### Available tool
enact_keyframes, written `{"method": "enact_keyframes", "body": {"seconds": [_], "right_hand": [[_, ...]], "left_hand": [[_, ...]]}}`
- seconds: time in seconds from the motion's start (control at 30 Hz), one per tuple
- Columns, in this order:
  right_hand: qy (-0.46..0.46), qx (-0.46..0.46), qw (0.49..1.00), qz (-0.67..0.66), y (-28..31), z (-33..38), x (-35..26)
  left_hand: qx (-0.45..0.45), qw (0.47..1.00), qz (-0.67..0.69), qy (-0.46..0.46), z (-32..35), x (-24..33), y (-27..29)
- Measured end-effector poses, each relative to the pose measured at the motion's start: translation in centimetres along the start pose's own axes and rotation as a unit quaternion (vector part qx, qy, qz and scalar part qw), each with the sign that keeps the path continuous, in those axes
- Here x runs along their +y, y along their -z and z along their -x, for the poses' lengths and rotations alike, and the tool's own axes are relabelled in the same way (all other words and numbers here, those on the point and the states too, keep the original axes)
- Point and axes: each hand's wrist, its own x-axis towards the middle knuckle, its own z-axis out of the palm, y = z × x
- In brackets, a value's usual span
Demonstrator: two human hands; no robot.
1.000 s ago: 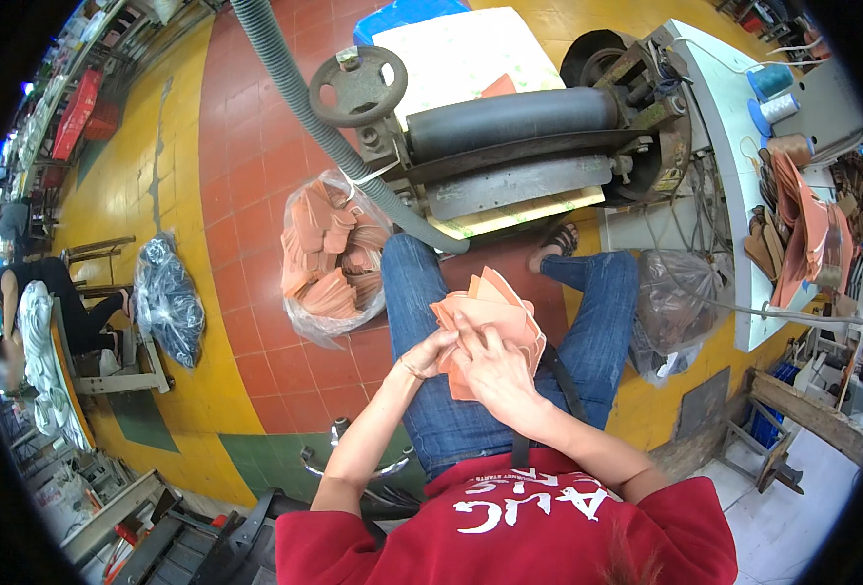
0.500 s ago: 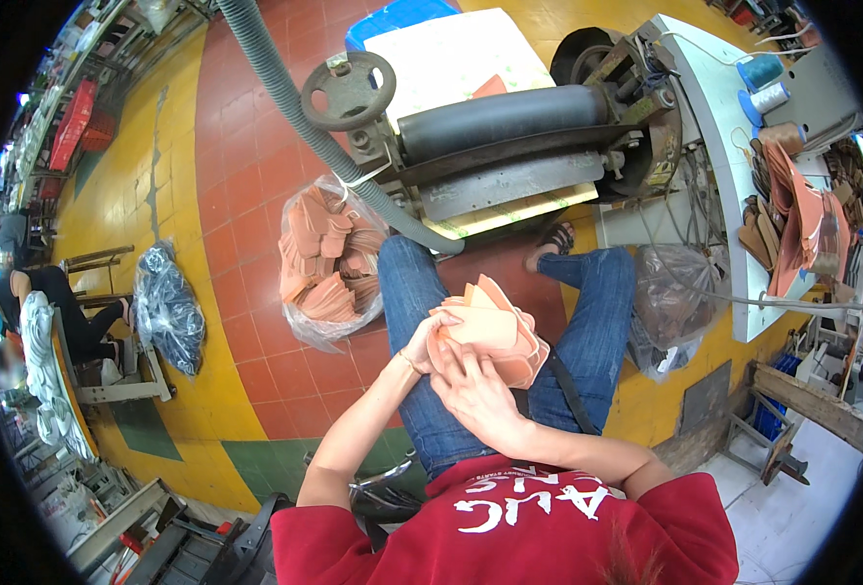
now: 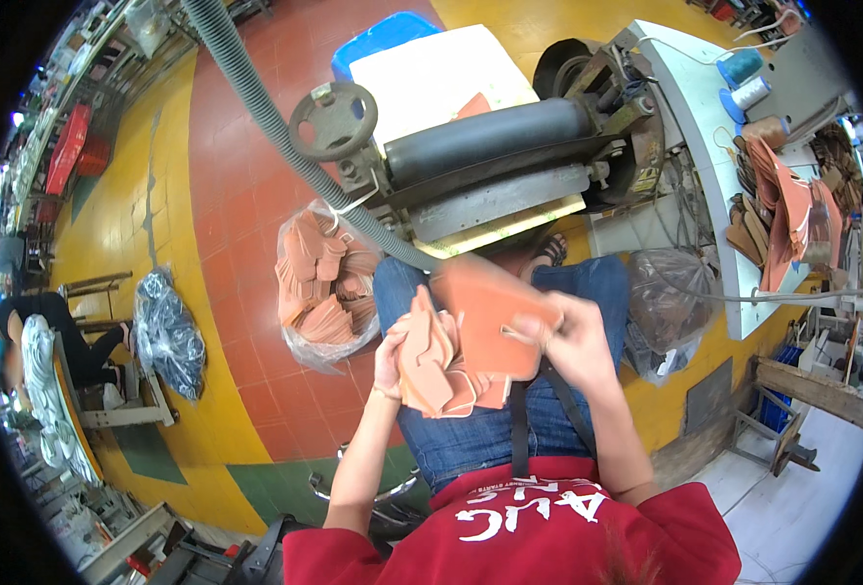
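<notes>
Over my lap, my left hand (image 3: 390, 359) is closed round a fanned stack of peach-coloured leather pieces (image 3: 427, 375). To its right, my right hand (image 3: 576, 336) pinches a larger, darker orange leather piece (image 3: 490, 327), which has a small slot and is slightly smeared by motion. That piece's left edge overlaps the stack or comes close to it; I cannot tell whether they touch. In front of my knees stands a machine with a dark roller (image 3: 490, 141) and a handwheel (image 3: 334, 120).
A clear plastic bag of similar leather pieces (image 3: 319, 322) lies by my left knee. A grey hose (image 3: 256, 93) runs down to the machine. On the right, a white table (image 3: 685, 117) carries thread spools (image 3: 744, 93) and more leather pieces (image 3: 783, 200). A person (image 3: 51, 327) sits far left.
My hands were together on one stack. Now my right hand has moved right with a larger orange piece, while my left hand has shifted left and lower with the fanned stack.
</notes>
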Motion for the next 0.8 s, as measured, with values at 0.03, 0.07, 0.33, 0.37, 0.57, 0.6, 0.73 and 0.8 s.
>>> {"method": "enact_keyframes", "body": {"seconds": [0.03, 0.07, 0.33, 0.37, 0.57, 0.6, 0.73, 0.8], "right_hand": [[-0.049, -0.017, 0.996, -0.076, 1.1, -1.4, 1.0], [-0.107, 0.001, 0.994, -0.022, 1.8, -3.5, 2.3], [-0.143, -0.221, 0.964, -0.047, 4.0, -12.0, 8.1], [-0.156, -0.24, 0.956, -0.06, 4.3, -12.6, 8.4], [-0.207, -0.087, 0.944, -0.241, 5.0, -14.8, 11.9], [-0.2, -0.041, 0.941, -0.269, 4.8, -14.9, 12.6], [-0.138, 0.126, 0.875, -0.446, 3.2, -15.5, 14.1], [-0.149, 0.184, 0.845, -0.48, 2.4, -15.3, 14.2]], "left_hand": [[-0.069, 0.997, 0.022, -0.01, 0.5, 0.5, 0.4], [-0.04, 0.998, -0.015, -0.035, 1.0, 0.7, 0.9], [-0.009, 0.994, 0.01, -0.107, 3.6, 1.8, 4.3], [0.034, 0.994, 0.011, -0.107, 3.7, 1.7, 4.3], [0.028, 0.995, 0.008, -0.096, 3.5, 0.8, 3.3], [0.015, 0.995, 0.008, -0.099, 3.5, 0.8, 3.2], [-0.012, 0.995, 0.006, -0.102, 3.5, 0.9, 3.2], [0.021, 0.995, -0.004, -0.102, 3.5, 0.9, 3.2]]}}
